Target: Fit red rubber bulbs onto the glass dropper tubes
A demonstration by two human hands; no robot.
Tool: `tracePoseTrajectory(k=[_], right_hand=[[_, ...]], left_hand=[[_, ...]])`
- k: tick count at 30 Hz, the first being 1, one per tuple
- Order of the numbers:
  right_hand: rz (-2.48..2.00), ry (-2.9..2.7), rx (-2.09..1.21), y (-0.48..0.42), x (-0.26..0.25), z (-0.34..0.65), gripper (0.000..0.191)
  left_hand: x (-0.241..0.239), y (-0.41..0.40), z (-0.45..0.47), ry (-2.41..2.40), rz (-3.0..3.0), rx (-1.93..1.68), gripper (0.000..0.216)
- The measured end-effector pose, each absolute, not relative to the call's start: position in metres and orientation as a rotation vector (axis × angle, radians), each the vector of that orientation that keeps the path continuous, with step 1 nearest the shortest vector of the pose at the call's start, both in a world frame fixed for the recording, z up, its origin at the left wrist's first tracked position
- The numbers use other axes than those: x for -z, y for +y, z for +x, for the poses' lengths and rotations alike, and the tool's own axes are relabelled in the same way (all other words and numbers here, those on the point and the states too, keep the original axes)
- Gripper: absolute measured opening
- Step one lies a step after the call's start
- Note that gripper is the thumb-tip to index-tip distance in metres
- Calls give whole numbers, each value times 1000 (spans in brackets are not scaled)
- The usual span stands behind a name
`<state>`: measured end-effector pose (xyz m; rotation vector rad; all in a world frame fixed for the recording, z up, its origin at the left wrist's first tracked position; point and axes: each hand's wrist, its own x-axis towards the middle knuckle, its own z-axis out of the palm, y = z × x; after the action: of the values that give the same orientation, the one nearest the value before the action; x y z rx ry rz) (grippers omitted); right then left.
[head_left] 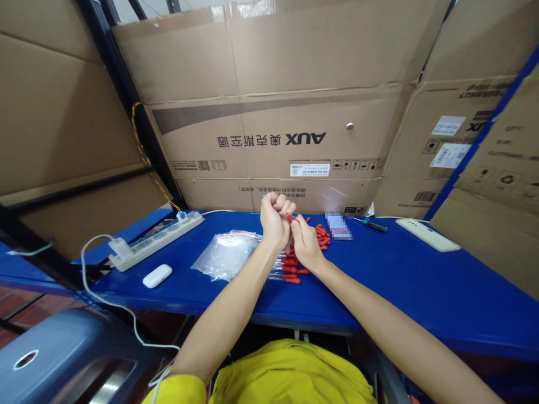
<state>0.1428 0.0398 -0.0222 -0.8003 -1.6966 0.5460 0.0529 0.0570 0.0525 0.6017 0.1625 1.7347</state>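
Note:
My left hand (274, 221) is raised just above the table with its fingers curled closed; what lies inside them is hidden. Close against it, my right hand (307, 244) pinches a small red rubber bulb (292, 219). Below both hands, several droppers (290, 269) with red bulbs and clear tubes lie side by side, partly covered by my hands. Behind my right hand is a pile of loose red bulbs (323, 235). Clear plastic bags (229, 252) lie flat to the left of my left forearm.
On the blue table (379, 286) lie a white earbud case (157, 276), a plugged-in power strip (160, 238), a blurred-out flat object (338, 226), a green screwdriver (373, 224) and a white phone-like slab (427, 234). Cardboard walls (269, 67) enclose the back and sides. A grey stool (63, 353) stands lower left.

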Motion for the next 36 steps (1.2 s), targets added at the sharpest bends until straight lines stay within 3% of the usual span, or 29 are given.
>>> tracePoseTrajectory(k=[21,31,36], right_hand=[[-838,-1684,-511,42,24,145,37],[-780,-1790,-663,51,20,150,39],[-962,-1800,-432,68,16,159,22]], left_hand=[[-48,59,58,162,625,-1733,42],[-42,69,49,235,634,-1782,42],[-33,86,41,351,700,-1801,36]])
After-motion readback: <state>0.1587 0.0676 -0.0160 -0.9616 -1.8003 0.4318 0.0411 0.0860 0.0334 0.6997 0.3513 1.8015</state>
